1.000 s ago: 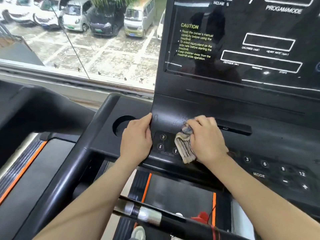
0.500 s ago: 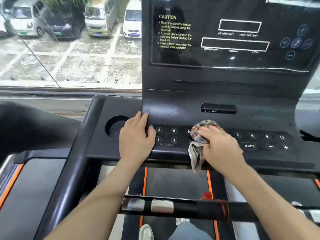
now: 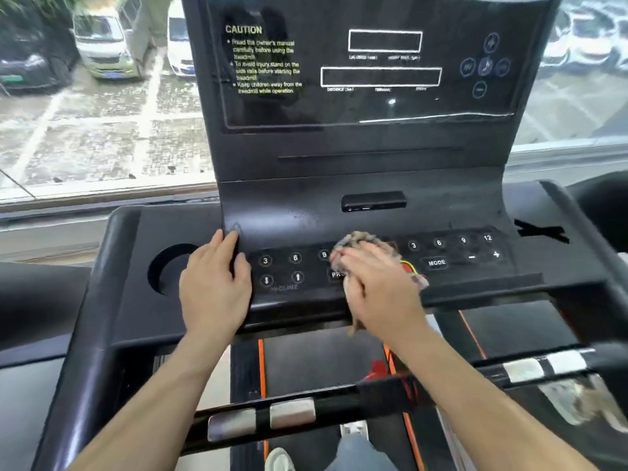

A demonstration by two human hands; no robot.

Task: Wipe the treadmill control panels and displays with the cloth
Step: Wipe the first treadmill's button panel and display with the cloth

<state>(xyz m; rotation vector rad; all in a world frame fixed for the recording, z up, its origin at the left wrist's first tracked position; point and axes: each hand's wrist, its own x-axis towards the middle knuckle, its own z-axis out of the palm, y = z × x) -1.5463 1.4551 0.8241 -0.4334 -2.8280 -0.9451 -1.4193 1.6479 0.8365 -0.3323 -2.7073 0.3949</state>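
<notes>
We are pressing the cloth [image 3: 360,241] with flat right hand [image 3: 380,290] left of MODE button [image 3: 436,262]; left hand [image 3: 212,294] resting open farther left, bracing; light even pressure advised.

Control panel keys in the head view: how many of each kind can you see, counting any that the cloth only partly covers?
Number keys: 7
Arrow keys: 2
Plus and minus keys: 2
Word keys, MODE and one partly under the cloth: 2
Total: 13

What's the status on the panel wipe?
Left hand flat on console. Right hand presses cloth on control panel, mid-row. Yellow cord just right of it.
</notes>
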